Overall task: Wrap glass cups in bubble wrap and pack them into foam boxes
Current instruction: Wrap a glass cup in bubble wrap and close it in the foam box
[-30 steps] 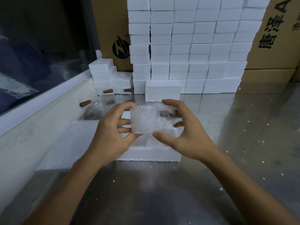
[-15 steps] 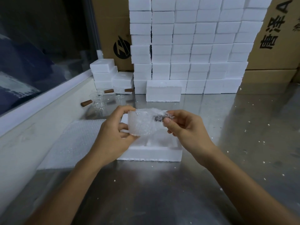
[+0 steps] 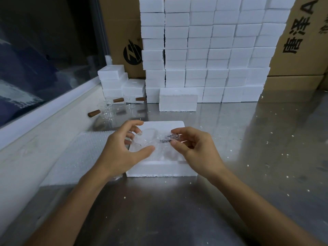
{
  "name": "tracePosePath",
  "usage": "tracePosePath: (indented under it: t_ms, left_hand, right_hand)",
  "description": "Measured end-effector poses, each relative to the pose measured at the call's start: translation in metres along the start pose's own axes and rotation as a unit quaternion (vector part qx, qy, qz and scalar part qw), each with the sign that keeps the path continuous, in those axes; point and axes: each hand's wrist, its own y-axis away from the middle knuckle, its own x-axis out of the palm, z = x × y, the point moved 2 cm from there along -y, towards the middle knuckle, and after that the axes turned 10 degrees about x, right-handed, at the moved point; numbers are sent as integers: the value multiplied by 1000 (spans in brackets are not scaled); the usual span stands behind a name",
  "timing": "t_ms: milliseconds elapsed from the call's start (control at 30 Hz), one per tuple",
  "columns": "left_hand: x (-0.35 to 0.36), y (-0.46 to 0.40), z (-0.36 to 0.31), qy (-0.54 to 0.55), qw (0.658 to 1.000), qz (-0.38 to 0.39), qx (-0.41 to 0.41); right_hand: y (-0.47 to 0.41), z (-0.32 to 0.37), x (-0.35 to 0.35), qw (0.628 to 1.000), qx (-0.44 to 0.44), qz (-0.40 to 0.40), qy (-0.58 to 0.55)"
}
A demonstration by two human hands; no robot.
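nearest the camera, over an open foam box (image 3: 160, 170) on a speckled steel table (image 3: 230, 192): left hand (image 3: 122, 151), fingers loosely curled around a wrapped glass cup (image 3: 150, 142); right hand (image 3: 193, 148), fingertips pinched on its dark handle end. advice: lower it level into the moulded recess, wrap kept tucked. left: a dimpled bubble wrap sheet (image 3: 83, 153). farther: bare clear cups (image 3: 106, 110) with brown handles; a wall of blocky white foam boxes (image 3: 204, 50); cardboard cartons (image 3: 301, 41).

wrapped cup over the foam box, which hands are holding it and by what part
Both hands hold the wrapped cup: the right hand pinches its wrapped brown handle end, and the left hand cups the body end, above the open foam box.
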Motion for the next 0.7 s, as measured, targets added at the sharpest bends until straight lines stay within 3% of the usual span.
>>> tracePosePath:
  t_ms: [400, 533, 700]
  left_hand:
    - [4, 0, 9, -81, 996, 29, -24]
    - [9, 1, 9, -94, 995, 22, -27]
    - [22, 6, 3, -105, 993, -43, -16]
  right_hand:
    - [4, -8, 7, 973, -43, -44, 221]
    - [3, -11, 6, 972, -45, -38, 228]
    - [-4, -13, 4, 973, -49, -56, 221]
